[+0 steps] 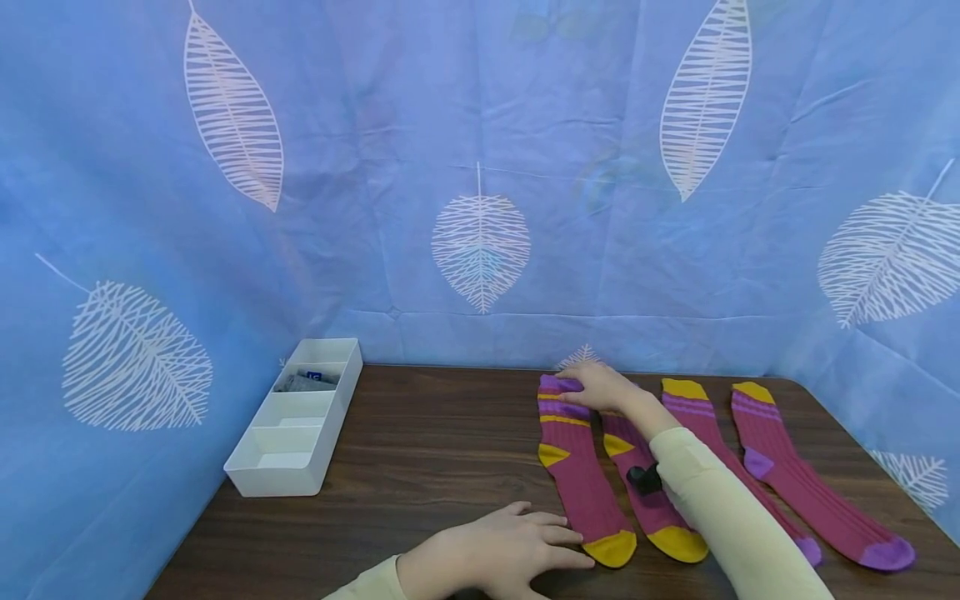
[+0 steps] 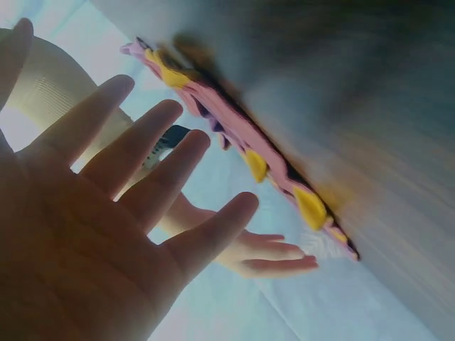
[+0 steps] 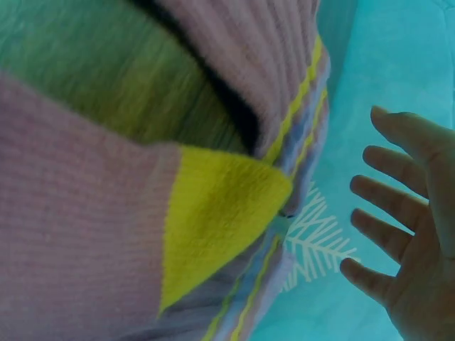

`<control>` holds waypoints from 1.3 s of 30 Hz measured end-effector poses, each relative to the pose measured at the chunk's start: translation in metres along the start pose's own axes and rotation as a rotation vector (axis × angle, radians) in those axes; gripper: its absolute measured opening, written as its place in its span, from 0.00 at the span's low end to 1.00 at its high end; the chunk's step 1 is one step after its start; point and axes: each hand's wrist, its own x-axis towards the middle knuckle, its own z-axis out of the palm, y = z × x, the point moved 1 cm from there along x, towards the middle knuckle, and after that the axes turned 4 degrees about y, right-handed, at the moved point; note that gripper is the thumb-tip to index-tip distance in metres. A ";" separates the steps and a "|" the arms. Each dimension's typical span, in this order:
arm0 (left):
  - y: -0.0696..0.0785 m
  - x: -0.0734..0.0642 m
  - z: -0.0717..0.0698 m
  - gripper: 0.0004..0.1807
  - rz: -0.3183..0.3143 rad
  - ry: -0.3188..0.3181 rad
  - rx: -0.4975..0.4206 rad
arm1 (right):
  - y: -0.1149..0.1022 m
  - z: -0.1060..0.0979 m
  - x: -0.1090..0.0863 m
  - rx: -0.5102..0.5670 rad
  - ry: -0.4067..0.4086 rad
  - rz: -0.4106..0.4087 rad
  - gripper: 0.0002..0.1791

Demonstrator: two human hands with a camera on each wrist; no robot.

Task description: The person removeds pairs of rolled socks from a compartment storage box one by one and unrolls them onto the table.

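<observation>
Several maroon socks lie flat side by side. The leftmost sock [image 1: 592, 492] and the second sock [image 1: 656, 510] have yellow heels and toes. The third sock [image 1: 708, 423] and the rightmost sock [image 1: 797, 475] have yellow cuffs and purple toes. My right hand [image 1: 600, 387] hovers around the cuff of the leftmost sock; its fingers [image 3: 387, 192] are spread and hold nothing in the right wrist view. Beside the leftmost toe is my left hand [image 1: 517, 546], palm and spread fingers bare in the left wrist view. My right forearm covers parts of the second and third socks.
A white divided box [image 1: 322, 454] stands at the left of the dark wooden table [image 1: 435, 442]. One of its compartments holds a grey folded item [image 1: 306, 382] with a blue label. A blue curtain [image 1: 405, 250] with white leaf prints hangs behind and at both sides.
</observation>
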 end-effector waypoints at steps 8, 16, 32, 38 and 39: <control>-0.005 -0.032 -0.003 0.29 -0.052 0.108 0.010 | -0.013 -0.004 0.001 0.024 0.052 0.005 0.23; -0.012 -0.065 0.000 0.29 -0.142 0.210 0.027 | -0.032 -0.005 0.005 0.047 0.082 -0.023 0.21; -0.026 -0.129 0.001 0.27 -0.448 0.315 -0.135 | -0.086 0.012 0.028 0.056 0.025 -0.063 0.21; -0.034 -0.149 0.000 0.26 -0.551 0.377 -0.115 | -0.109 0.023 0.038 0.059 0.022 -0.102 0.21; -0.035 -0.152 0.000 0.26 -0.563 0.397 -0.096 | -0.112 0.024 0.040 0.058 0.022 -0.108 0.21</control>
